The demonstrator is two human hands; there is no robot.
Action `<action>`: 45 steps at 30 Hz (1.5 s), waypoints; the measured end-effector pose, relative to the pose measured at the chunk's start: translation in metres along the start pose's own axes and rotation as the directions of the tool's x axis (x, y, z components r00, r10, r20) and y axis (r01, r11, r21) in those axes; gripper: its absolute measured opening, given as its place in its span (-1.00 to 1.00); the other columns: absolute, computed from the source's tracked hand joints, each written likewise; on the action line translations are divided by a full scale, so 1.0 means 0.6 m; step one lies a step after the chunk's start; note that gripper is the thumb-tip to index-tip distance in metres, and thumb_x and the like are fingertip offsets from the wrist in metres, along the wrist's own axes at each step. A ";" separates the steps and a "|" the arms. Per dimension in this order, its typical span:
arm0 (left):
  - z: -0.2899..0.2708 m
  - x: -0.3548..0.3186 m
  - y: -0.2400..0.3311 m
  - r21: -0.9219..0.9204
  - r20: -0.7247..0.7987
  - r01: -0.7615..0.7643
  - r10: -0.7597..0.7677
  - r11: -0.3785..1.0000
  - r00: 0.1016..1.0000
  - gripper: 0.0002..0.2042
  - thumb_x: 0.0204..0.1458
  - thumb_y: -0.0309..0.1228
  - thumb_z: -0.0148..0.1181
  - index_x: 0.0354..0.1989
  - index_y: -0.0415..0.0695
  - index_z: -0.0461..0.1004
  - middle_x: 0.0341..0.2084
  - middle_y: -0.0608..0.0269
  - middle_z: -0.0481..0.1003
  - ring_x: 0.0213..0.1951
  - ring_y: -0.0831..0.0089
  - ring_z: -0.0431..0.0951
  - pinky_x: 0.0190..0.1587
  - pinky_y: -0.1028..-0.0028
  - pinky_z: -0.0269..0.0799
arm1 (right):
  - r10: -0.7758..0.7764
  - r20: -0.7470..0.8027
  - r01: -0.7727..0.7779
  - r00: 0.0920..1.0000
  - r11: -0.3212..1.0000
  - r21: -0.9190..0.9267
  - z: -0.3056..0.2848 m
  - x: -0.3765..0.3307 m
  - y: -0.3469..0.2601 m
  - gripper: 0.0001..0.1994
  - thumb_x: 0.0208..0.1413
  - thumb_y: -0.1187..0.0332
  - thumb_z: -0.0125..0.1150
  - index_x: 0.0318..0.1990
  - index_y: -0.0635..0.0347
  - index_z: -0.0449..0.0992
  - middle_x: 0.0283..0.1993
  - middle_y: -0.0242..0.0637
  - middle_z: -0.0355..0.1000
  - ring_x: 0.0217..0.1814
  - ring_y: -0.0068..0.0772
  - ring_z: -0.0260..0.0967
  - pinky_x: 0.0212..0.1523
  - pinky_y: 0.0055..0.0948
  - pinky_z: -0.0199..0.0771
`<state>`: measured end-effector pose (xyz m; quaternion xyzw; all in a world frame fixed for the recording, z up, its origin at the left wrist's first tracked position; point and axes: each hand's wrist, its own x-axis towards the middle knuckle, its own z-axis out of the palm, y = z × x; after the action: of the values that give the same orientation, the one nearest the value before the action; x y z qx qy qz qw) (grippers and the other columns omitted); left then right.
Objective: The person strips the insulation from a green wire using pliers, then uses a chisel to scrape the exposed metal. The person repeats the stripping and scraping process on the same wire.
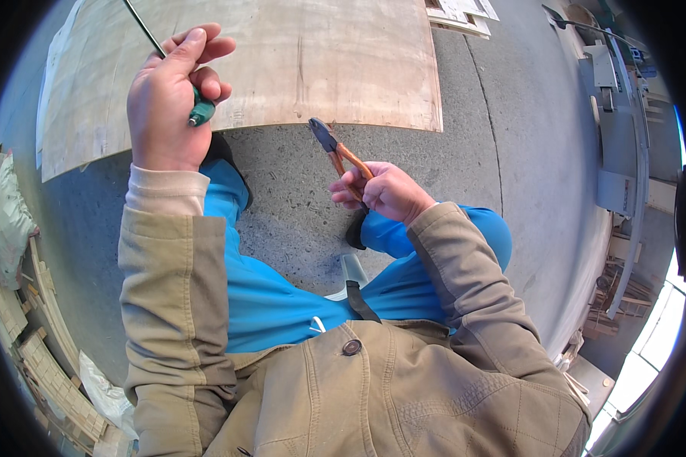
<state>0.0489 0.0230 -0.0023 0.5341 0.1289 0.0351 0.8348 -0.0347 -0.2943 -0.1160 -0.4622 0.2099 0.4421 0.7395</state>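
The left hand (171, 103) grasps a green-handled tool (201, 112), its fingers loosely curled; the right hand (392, 192) grips pliers (351, 157) by the handles. The one green-handled tool has a slim, straight, dark shaft slanting up and to the left, its rounded butt jutting below the fingers; the one pair of pliers has two orange handles, slightly spread, and a dark metal head, seen against the near edge of one pale brown, dark-streaked wooden panel (343, 61); whether they touch cannot be told.
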 end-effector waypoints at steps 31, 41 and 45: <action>0.005 -0.003 -0.006 0.033 0.047 0.028 -0.029 0.999 0.998 -0.74 0.38 -0.27 0.19 0.03 -0.20 0.57 -0.15 0.17 0.62 -0.53 0.66 0.37 -0.31 0.51 0.46 | -0.119 0.148 0.041 0.982 0.894 0.446 0.008 0.037 0.068 -0.47 -0.30 0.72 -0.09 -0.03 0.40 0.49 0.20 0.33 0.47 0.23 0.22 0.54 0.18 0.01 0.63; 0.010 -0.005 -0.005 0.041 0.021 0.027 -0.028 0.999 0.999 -0.78 0.37 -0.35 0.15 -0.01 -0.25 0.59 -0.19 0.10 0.65 -0.53 0.65 0.43 -0.37 0.54 0.49 | -0.151 0.135 0.077 0.979 0.893 0.443 0.014 0.044 0.087 -0.51 -0.28 0.70 -0.06 -0.06 0.30 0.45 0.14 0.21 0.52 0.06 0.02 0.61 -0.02 -0.19 0.65; 0.009 -0.003 -0.007 0.037 0.040 0.027 -0.028 0.999 0.999 -0.77 0.38 -0.34 0.15 -0.01 -0.24 0.59 -0.18 0.11 0.64 -0.52 0.65 0.43 -0.35 0.54 0.49 | -0.161 0.120 0.094 0.980 0.895 0.437 0.023 0.042 0.089 -0.53 -0.27 0.71 -0.06 -0.07 0.29 0.44 0.11 0.18 0.53 0.00 -0.03 0.60 -0.04 -0.22 0.65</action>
<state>0.0481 0.0159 -0.0037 0.5482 0.1198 0.0102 0.8277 -0.0679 -0.2608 -0.1540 -0.2658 0.2139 0.3698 0.8642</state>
